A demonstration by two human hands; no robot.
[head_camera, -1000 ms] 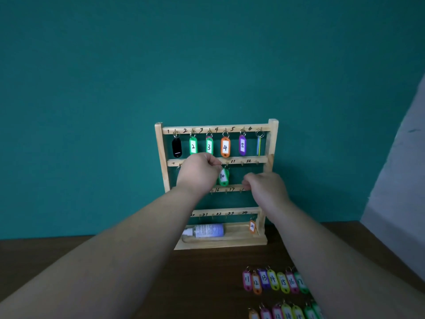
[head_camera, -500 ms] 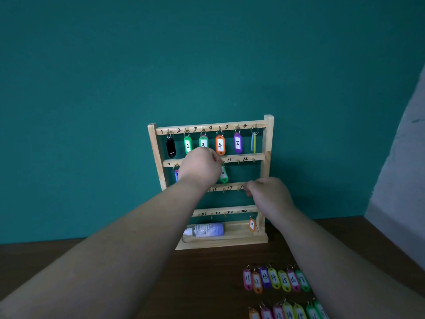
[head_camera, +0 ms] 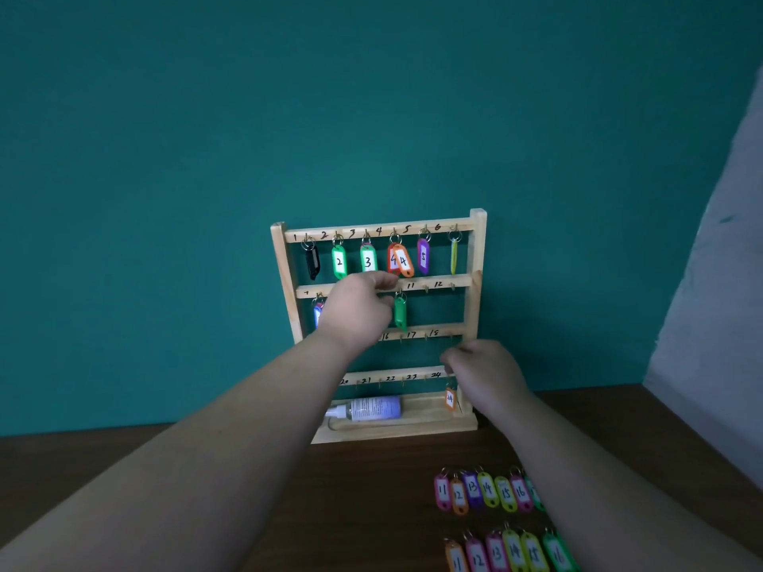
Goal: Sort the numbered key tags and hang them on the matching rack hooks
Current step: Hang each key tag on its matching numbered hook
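Note:
The wooden key rack [head_camera: 478, 258] stands against the teal wall. Its top row holds a black tag [head_camera: 312, 262], green 2 [head_camera: 339, 262], green 3 [head_camera: 368, 260], a blurred orange 4 [head_camera: 403, 262], purple 5 [head_camera: 422, 256] and an edge-on yellow-green tag [head_camera: 453, 256]. On the second row hang a blue tag [head_camera: 317, 315], half hidden, and a green tag [head_camera: 399, 314] turned sideways. My left hand [head_camera: 356, 313] is curled at the second rail; what its fingers pinch is hidden. My right hand [head_camera: 485, 375] grips the rack's right post. An orange 24 tag [head_camera: 449, 398] hangs on the bottom row.
Two rows of loose numbered tags lie on the brown table [head_camera: 351, 501] at lower right, the upper row [head_camera: 487, 491] and the lower row [head_camera: 514, 553]. A small bottle [head_camera: 373, 408] lies on the rack's base tray. A grey panel [head_camera: 714, 324] closes the right side.
My right hand slid down the post from the third rail toward the fourth. The green second-row tag turned from face-on to edge-on. The orange 4 tag now swings.

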